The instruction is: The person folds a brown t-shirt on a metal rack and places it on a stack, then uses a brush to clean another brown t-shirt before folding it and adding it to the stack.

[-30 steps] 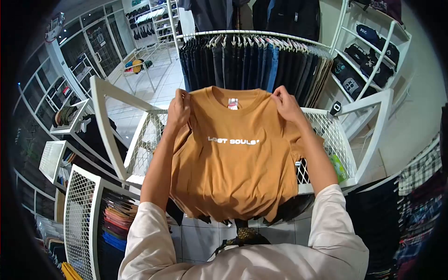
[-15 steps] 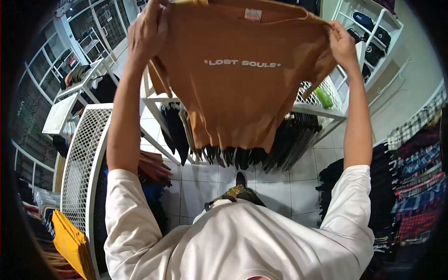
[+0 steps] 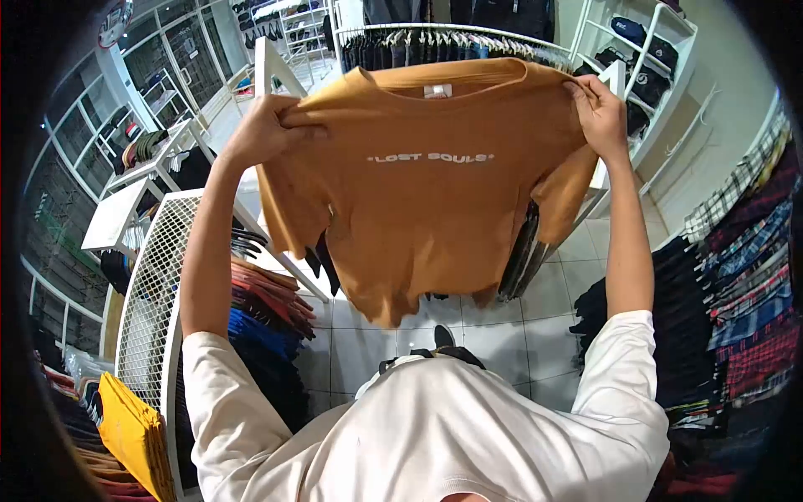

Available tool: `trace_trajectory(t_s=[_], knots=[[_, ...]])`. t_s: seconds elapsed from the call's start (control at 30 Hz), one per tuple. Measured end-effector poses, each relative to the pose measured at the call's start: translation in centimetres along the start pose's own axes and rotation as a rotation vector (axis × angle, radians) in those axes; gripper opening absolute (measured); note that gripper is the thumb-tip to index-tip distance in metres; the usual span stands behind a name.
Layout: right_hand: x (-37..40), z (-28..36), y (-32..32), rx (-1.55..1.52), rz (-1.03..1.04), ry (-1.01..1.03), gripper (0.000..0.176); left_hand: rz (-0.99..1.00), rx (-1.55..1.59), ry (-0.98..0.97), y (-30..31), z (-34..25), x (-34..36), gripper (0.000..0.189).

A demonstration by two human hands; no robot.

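A tan-orange T-shirt [image 3: 418, 209] hangs spread out in front of me, with white "LOST SOULS" lettering across the chest and a pale label inside the collar. My left hand [image 3: 266, 134] is closed on its shoulder at the left. At the other shoulder, my right hand [image 3: 598, 113] pinches the cloth between thumb and fingers. The shirt's hem hangs loose above the tiled floor and looks slightly blurred. Dark garments [image 3: 523, 255] on a rack show partly behind it; the shirt hides most of them.
A white mesh panel [image 3: 163, 284] stands at my left, beside hanging red and blue clothes [image 3: 263, 314]. Folded yellow garments [image 3: 134, 431] lie at lower left. Plaid shirts [image 3: 753, 309] hang along the right. Behind the shirt runs a curved clothes rail [image 3: 452, 27]; caps sit on a white shelf [image 3: 640, 50].
Both hands have come down with the T-shirt, so its collar and the clothes rail behind now show. The hem hangs lower, covering more of the rack.
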State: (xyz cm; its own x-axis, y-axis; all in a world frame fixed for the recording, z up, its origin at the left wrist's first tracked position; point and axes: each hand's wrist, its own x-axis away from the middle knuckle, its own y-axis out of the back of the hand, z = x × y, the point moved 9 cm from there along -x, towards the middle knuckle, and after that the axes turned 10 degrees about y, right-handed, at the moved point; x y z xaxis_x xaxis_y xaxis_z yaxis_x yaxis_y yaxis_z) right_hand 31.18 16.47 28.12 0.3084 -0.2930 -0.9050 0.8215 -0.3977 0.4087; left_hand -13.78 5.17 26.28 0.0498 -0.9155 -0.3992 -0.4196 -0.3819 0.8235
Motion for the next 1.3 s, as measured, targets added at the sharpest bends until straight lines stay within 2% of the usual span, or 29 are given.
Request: trace_trajectory(t_s=[0.07, 0.13, 0.27, 0.33, 0.4, 0.47, 0.5, 0.53, 0.6, 0.63, 0.67, 0.7, 0.73, 0.77, 0.8, 0.83, 0.87, 0.9, 0.93, 1.0, 1.03, 1.07, 1.13, 1.17, 1.2, 1.27, 1.3], knots=[[1.0, 0.5, 0.9, 0.002, 0.000, -0.041, 0.015, 0.134, -0.044, 0.057, -2.4, 2.9, -0.7, 0.037], [2.1, 1.0, 1.6, -0.005, 0.006, -0.081, 0.015, 0.191, -0.240, 0.063, -3.2, 2.8, -0.7, 0.030], [4.5, 1.0, 3.2, -0.051, -0.016, -0.137, 0.016, 0.181, -0.375, 0.005, -6.3, 6.8, -2.6, 0.024], [5.9, 1.7, 4.0, -0.006, 0.103, -0.173, 0.018, -0.136, -0.478, -0.137, -5.4, 5.8, -2.6, 0.016], [8.8, 1.4, 3.8, -0.298, 0.135, -0.376, 0.016, -0.199, -0.541, -0.092, -5.7, 4.5, -2.4, 0.023], [11.7, 3.5, 3.8, -0.393, 0.321, -0.543, 0.020, -0.365, -0.312, 0.076, -3.5, 2.7, -1.8, 0.027], [13.4, 5.0, 2.9, -0.550, 0.464, -0.551, 0.024, -0.401, -0.174, 0.090, -3.2, 2.1, -1.9, 0.029], [14.8, 6.5, 2.1, -0.706, 0.604, -0.555, 0.029, -0.307, 0.140, 0.196, -3.4, 2.5, -2.2, 0.027], [16.2, 10.4, -0.7, -1.077, 0.818, -0.562, 0.039, -0.178, 0.688, -0.043, -5.6, 2.6, -3.7, 0.026], [16.3, 11.8, -2.1, -1.210, 0.859, -0.628, 0.042, -0.107, 0.825, -0.060, -5.5, 0.8, -3.2, 0.026], [15.7, 12.2, -3.8, -1.230, 0.801, -0.571, 0.041, -0.032, 0.962, -0.077, -5.6, -1.2, -2.3, 0.025], [15.4, 11.7, -5.7, -1.236, 0.719, -0.638, 0.034, 0.038, 1.103, -0.006, -6.0, -2.6, -1.5, 0.025], [13.5, 11.5, -7.3, -1.144, 0.580, -0.584, 0.027, 0.140, 1.151, 0.052, -6.6, -3.3, -1.0, 0.025], [12.6, 10.6, -9.2, -1.042, 0.456, -0.634, 0.029, 0.234, 1.247, 0.011, -6.8, -4.6, -0.5, 0.025], [11.2, 9.5, -10.6, -0.802, 0.317, -0.466, 0.043, 0.331, 1.339, -0.030, -7.1, -5.7, 0.0, 0.025], [10.6, 8.6, -12.4, -0.793, 0.180, -0.425, 0.063, 0.340, 1.335, -0.031, -7.3, -6.0, 0.3, 0.025], [9.9, 7.9, -14.0, -0.731, 0.201, -0.486, 0.084, 0.360, 1.355, -0.073, -7.3, -6.5, 0.5, 0.024], [8.9, 8.2, -15.0, -0.635, 0.195, -0.405, 0.096, 0.376, 1.375, -0.115, -7.2, -7.0, 0.8, 0.023], [8.1, 7.8, -16.8, -0.630, 0.173, -0.357, 0.100, 0.375, 1.372, -0.116, -6.9, -7.4, 1.4, 0.023], [7.2, 9.6, -19.5, -1.007, 0.191, -0.290, 0.086, 0.236, 1.473, 0.116, -6.2, -6.1, 2.2, 0.019], [7.1, 10.6, -20.5, -1.132, 0.268, -0.319, 0.058, 0.413, 1.503, -0.134, -5.2, -7.7, 2.1, 0.017], [6.5, 10.9, -20.5, -1.143, 0.274, -0.318, 0.058, 0.404, 1.500, -0.125, -4.8, -7.0, 2.1, 0.017], [6.9, 9.6, -21.4, -1.047, 0.371, -0.472, 0.032, 0.517, 1.639, -0.107, -4.5, -5.8, 2.7, 0.017], [6.4, 8.8, -20.7, -1.038, 0.285, -0.450, 0.021, 0.609, 1.670, -0.157, -4.7, -4.4, 2.6, 0.025], [5.5, 8.3, -19.8, -0.895, 0.263, -0.336, 0.019, 0.602, 1.668, -0.155, -5.0, -3.1, 2.9, 0.025], [3.6, 8.6, -17.3, -0.788, 0.262, -0.280, 0.022, 0.291, 1.631, 0.104, -5.4, 1.5, 2.5, 0.046], [2.6, 8.7, -16.5, -0.762, 0.190, -0.245, 0.027, 0.432, 1.570, -0.061, -4.8, -0.3, 2.9, 0.058]])
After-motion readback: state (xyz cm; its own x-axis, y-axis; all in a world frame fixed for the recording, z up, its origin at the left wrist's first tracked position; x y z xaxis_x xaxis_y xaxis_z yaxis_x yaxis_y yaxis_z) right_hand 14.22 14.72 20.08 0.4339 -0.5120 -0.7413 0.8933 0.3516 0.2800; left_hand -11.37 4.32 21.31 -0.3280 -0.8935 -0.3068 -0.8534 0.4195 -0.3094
